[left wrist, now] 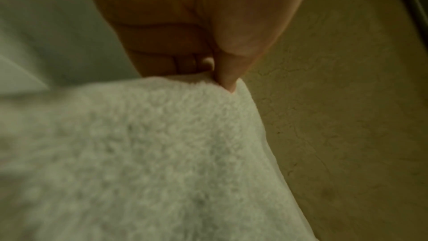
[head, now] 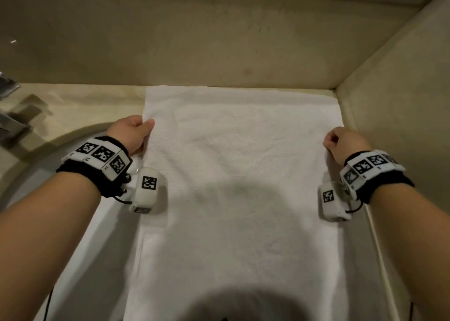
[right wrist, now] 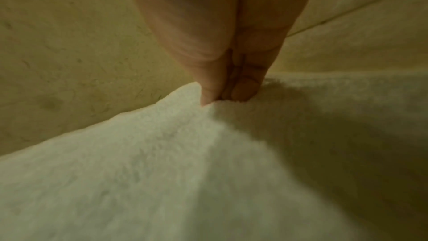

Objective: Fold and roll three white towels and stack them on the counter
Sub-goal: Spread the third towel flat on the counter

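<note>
One white towel [head: 238, 174] lies spread flat on the beige counter [head: 80, 101], running from the back wall toward me. My left hand [head: 138, 130] pinches its left edge between thumb and curled fingers. In the left wrist view the thumb tip presses into the towel [left wrist: 150, 153] edge. My right hand [head: 341, 140] grips the right edge, fingers curled. The right wrist view shows thumb and fingers pinching a raised fold of the towel [right wrist: 162, 171]. No other towels are in view.
A white sink basin [head: 80, 223] curves under my left forearm. A metal faucet [head: 12, 116] stands at the far left. Beige stone walls [head: 219, 40] close the counter at the back and on the right [head: 401, 101].
</note>
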A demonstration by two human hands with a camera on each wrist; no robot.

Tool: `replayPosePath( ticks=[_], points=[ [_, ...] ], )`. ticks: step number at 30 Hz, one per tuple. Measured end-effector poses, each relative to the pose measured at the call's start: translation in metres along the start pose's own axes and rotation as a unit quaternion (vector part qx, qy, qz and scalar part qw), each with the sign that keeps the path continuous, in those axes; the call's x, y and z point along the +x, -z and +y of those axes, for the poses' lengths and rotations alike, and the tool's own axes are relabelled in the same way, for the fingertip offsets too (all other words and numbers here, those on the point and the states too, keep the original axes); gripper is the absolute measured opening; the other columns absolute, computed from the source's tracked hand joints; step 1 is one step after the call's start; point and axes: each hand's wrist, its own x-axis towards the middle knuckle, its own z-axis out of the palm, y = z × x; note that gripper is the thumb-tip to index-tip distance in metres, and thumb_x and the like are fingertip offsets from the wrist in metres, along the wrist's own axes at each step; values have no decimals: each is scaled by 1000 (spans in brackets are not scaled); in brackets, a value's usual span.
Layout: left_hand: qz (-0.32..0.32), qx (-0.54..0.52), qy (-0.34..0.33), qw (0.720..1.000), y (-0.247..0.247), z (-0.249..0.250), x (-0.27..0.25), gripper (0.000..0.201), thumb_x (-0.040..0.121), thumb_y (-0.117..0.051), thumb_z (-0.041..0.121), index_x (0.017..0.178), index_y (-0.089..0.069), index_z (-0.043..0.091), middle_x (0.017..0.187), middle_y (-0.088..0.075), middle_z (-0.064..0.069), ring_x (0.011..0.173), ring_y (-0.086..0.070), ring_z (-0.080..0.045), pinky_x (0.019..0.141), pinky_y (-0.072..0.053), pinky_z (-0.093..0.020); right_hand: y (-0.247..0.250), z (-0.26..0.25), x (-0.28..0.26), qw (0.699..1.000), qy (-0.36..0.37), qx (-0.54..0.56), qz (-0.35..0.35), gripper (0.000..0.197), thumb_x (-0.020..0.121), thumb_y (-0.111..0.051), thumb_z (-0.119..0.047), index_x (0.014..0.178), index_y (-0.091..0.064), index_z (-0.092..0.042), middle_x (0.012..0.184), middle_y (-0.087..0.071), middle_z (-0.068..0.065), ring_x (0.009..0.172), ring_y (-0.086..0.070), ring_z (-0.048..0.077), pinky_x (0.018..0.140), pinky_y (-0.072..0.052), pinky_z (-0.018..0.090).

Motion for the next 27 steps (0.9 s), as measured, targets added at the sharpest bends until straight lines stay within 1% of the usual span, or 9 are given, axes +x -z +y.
replayPosePath(
  ticks=[6, 10, 14, 16, 18, 20, 22, 24, 27],
  points=[
    [14, -11, 39, 999, 14, -13, 0, 24, 91, -52, 30, 95, -62, 8, 94, -60, -17, 91, -58, -33, 97, -46, -53, 4, -15, 11, 998, 59, 6, -2, 10, 89, -49, -5, 93, -58, -1, 105, -61, 21, 96, -54, 35, 76, -35, 30],
    [38, 6, 17, 999, 8, -8, -12, 18, 91, -52, 27, 89, -61, 12, 105, -64, -24, 99, -62, -37, 96, -47, -50, 3, -13, -1, 997, 68, 7, 19, 16, 89, -53, -12, 102, -58, -3, 113, -59, 20, 103, -54, 35, 85, -40, 34],
    [88, 54, -14, 995, 7, -6, -44, 36, 88, -56, 26, 121, -51, 9, 118, -60, -18, 106, -58, -33, 99, -46, -45, 9, -5, -44, 995, 83, 54, 22, 27, 91, -48, -12, 117, -56, -6, 125, -55, 17, 111, -53, 33, 96, -40, 36],
    [71, 92, -60, 991, 6, -7, -77, 34, 88, -56, 24, 119, -53, 10, 118, -59, -17, 109, -56, -34, 99, -45, -45, 14, 5, -81, 991, 87, 81, 61, 28, 92, -48, -12, 117, -57, -8, 125, -56, 15, 111, -54, 31, 95, -40, 34],
    [12, 125, -109, 986, 2, -11, -119, 24, 89, -56, 22, 110, -58, 11, 110, -61, -15, 103, -57, -31, 94, -48, -41, 12, 16, -125, 987, 101, 94, 83, 26, 91, -49, -15, 115, -58, -9, 121, -58, 14, 108, -55, 29, 93, -40, 33],
    [-40, 159, -148, 975, -3, -17, -162, 13, 89, -56, 22, 100, -60, 16, 97, -61, -6, 89, -57, -24, 75, -50, -29, 5, 29, -166, 985, 122, 94, 78, 24, 90, -51, -17, 112, -60, -10, 117, -61, 12, 106, -56, 28, 88, -40, 30],
    [-56, 206, -190, 958, -10, -33, -209, 6, 87, -58, 24, 92, -60, 22, 84, -59, 4, 75, -55, -16, 59, -43, -21, -10, 47, -212, 984, 134, 93, 71, 22, 90, -53, -18, 109, -61, -10, 112, -64, 11, 102, -58, 27, 84, -40, 29],
    [-63, 262, -218, 938, -14, -55, -252, 5, 84, -62, 25, 89, -60, 25, 80, -57, 9, 72, -54, -11, 62, -41, -23, -30, 66, -253, 986, 120, 94, 62, 22, 89, -54, -18, 107, -62, -10, 110, -64, 12, 100, -58, 28, 85, -42, 32],
    [-106, 351, -224, 903, -15, -96, -298, 16, 81, -66, 26, 96, -60, 23, 91, -59, 4, 82, -56, -15, 78, -44, -27, -67, 100, -303, 993, 71, 83, 38, 24, 86, -57, -17, 108, -59, -8, 110, -63, 14, 100, -58, 30, 86, -44, 34]
  ],
)
